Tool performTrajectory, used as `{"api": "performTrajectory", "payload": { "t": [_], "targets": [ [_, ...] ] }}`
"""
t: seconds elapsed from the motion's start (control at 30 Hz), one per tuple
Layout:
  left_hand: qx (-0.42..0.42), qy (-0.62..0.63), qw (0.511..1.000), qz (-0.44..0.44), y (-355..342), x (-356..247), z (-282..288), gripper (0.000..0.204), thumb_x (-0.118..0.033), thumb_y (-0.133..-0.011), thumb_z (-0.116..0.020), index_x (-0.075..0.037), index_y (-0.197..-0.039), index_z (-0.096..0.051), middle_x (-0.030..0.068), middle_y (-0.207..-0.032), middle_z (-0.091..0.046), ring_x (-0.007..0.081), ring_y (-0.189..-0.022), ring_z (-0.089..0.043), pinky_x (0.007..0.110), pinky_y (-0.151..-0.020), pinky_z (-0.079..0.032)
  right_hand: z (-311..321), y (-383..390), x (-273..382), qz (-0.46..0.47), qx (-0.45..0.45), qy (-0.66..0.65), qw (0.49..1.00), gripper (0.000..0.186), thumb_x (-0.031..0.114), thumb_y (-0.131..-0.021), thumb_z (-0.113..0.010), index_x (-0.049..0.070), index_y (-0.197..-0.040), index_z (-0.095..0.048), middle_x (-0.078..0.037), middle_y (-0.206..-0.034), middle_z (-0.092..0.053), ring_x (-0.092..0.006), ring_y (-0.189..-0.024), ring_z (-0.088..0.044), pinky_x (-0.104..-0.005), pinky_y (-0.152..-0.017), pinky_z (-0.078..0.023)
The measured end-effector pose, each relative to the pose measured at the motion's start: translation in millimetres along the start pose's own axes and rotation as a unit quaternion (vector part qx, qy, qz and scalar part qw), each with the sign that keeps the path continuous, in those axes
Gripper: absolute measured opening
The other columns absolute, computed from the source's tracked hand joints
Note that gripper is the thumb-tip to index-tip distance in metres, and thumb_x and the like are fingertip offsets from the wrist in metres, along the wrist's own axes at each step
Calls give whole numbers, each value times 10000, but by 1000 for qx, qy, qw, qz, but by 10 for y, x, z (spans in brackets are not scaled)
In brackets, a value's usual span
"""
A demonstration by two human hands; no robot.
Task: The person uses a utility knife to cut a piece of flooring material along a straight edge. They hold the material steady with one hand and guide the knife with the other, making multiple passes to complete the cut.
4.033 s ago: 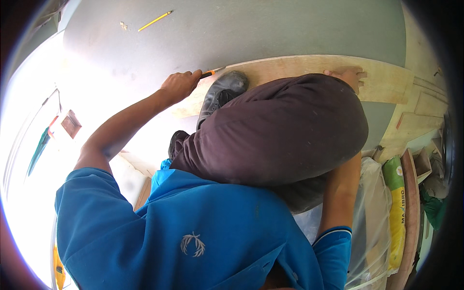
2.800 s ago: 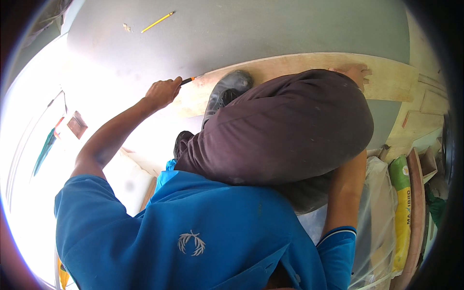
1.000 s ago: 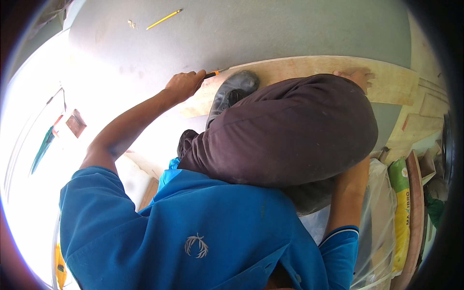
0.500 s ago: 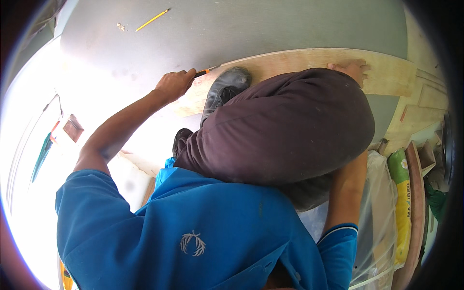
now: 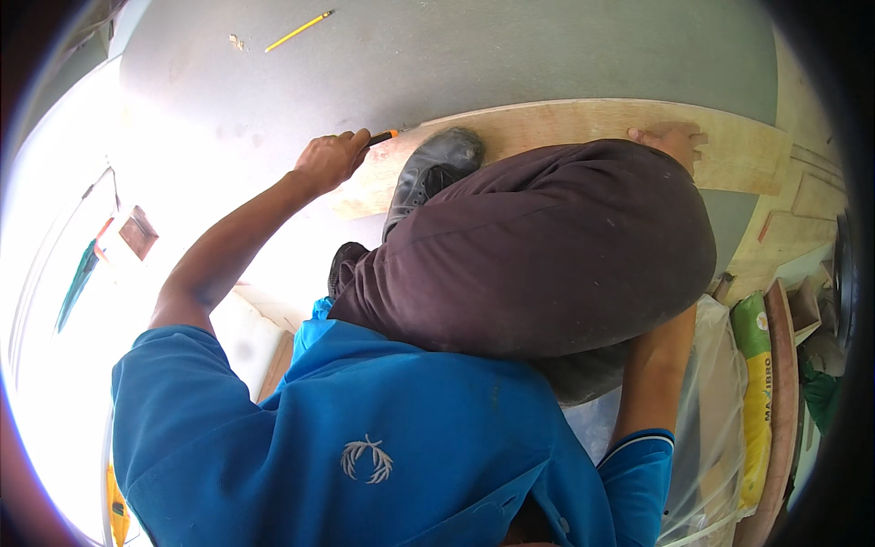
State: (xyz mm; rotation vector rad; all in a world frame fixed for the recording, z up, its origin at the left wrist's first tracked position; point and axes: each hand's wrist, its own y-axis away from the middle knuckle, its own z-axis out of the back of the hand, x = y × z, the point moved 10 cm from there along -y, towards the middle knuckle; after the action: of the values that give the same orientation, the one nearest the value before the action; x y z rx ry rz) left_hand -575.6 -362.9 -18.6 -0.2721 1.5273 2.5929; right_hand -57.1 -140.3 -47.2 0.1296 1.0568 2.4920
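My left hand [image 5: 339,150] is closed on a utility knife [image 5: 382,138] with a black and orange handle, its blade lying at the far edge of a long pale plywood strip [image 5: 556,123]. A black shoe [image 5: 433,159] is on the strip, just right of the knife. At the strip's right part, my right hand [image 5: 673,144] rests with fingers spread, partly hidden behind my knee in dark trousers [image 5: 547,246]. The strip lies on a grey board [image 5: 510,55].
A yellow pencil [image 5: 298,32] and small scraps lie on the board beyond the strip. At the right are plywood pieces [image 5: 802,230], plastic sheeting [image 5: 697,419], a yellow-green sack [image 5: 755,410] and a curved wooden plank [image 5: 777,392]. The left side is washed out by glare.
My left hand with the knife has shifted back and forth slightly along the strip's edge, now right of where it was 2.8 seconds ago. My right hand and shoe stay in place.
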Motion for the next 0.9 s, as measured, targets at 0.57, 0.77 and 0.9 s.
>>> {"api": "performTrajectory", "payload": {
  "t": [0.57,0.77,0.9],
  "targets": [
    [21,-26,999,-20,28,154,-100,200,-271,-1120,-486,-89,-1200,-500,190,-937,-703,399,-831,-721,543,-745,-575,75,76,30,5,-43,30,999,1377,451,-759,-946,-160,-1604,-47,-396,-1699,62,-585,-1568,-128,-602,-1224,-379],
    [18,-11,1000,13,220,292,-106,226,-296,-1130,-468,-82,-1194,-502,186,-935,-699,398,-832,-720,542,-757,-577,30,80,9,-8,-16,45,999,1398,475,-757,-941,-165,-1602,-29,-403,-1696,44,-599,-1558,-147,-607,-1211,-397],
    [-13,-7,1000,-6,112,-17,52,242,-306,-1132,-464,-73,-1187,-500,188,-951,-694,397,-837,-721,533,-760,-582,172,110,86,-20,-44,54,997,1383,480,-765,-935,-169,-1600,-46,-410,-1692,22,-607,-1548,-169,-618,-1205,-401]
  ]
}}
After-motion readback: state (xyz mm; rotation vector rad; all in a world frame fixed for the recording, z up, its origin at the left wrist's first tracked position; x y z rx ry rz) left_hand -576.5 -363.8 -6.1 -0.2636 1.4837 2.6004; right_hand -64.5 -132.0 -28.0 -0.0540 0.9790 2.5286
